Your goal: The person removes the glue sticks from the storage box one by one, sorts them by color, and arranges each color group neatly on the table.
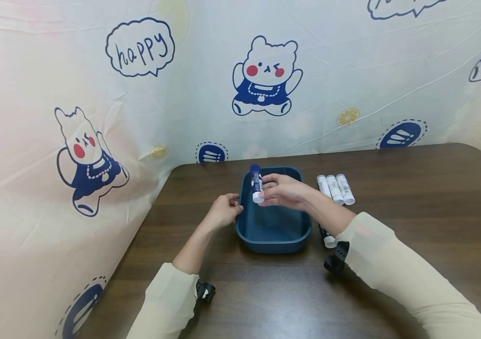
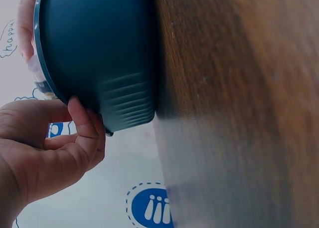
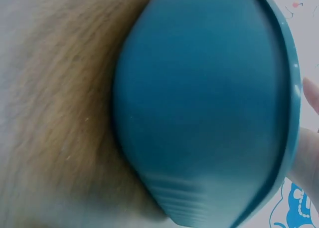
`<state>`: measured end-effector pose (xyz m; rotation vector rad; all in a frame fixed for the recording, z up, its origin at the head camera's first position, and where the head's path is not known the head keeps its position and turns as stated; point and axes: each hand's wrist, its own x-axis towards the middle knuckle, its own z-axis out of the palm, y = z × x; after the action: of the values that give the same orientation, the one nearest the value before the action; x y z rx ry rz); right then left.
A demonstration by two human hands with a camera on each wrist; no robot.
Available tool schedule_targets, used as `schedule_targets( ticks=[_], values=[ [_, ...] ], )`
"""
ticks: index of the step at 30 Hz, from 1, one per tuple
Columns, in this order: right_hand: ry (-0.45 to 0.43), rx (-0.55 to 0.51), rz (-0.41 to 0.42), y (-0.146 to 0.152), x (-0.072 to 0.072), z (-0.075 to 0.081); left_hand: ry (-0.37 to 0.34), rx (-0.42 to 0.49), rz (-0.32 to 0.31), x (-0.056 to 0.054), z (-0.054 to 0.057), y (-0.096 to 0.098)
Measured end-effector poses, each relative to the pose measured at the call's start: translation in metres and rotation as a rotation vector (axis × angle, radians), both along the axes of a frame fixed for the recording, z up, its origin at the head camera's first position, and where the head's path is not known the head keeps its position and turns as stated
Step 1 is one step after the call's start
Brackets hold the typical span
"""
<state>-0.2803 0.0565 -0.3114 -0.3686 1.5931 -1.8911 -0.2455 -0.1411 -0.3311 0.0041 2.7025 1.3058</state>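
A blue plastic bin (image 1: pixel 274 247) stands on the table, and its outer wall fills much of both wrist views. At its left rim my left hand (image 1: pixel 223 210) pinches the edge, with thumb and fingers on the rim in the left wrist view. Over the bin's interior my right hand (image 1: pixel 286 191) holds a glue stick (image 1: pixel 256 182) between thumb and fingers. The stick has a dark blue cap upward, a printed label and a white lower end. In the right wrist view only part of the right hand (image 3: pixel 308 158) shows, beyond the bin's rim; the stick is hidden.
Three white glue sticks (image 1: pixel 345 189) lie side by side on the wooden table (image 1: pixel 418 212), right of the bin. A dark stick with a white end (image 1: pixel 329 241) is partly covered by my right forearm. A printed cloth (image 1: pixel 206 94) hangs behind and left.
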Motion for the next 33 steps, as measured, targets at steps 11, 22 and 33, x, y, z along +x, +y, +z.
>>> schedule_targets(
  ticks=[11, 22, 33],
  values=[
    [0.026, 0.009, -0.006, 0.021, 0.015, -0.001, 0.023, -0.004, -0.012, 0.0, -0.001, 0.0],
    [0.041, 0.019, -0.031, 0.043, 0.022, -0.003, 0.017, 0.009, -0.025, 0.001, 0.0, -0.002],
    [0.072, 0.059, -0.037, 0.069, 0.028, 0.001, 0.018, 0.009, -0.031, 0.001, 0.0, -0.002]
  ],
)
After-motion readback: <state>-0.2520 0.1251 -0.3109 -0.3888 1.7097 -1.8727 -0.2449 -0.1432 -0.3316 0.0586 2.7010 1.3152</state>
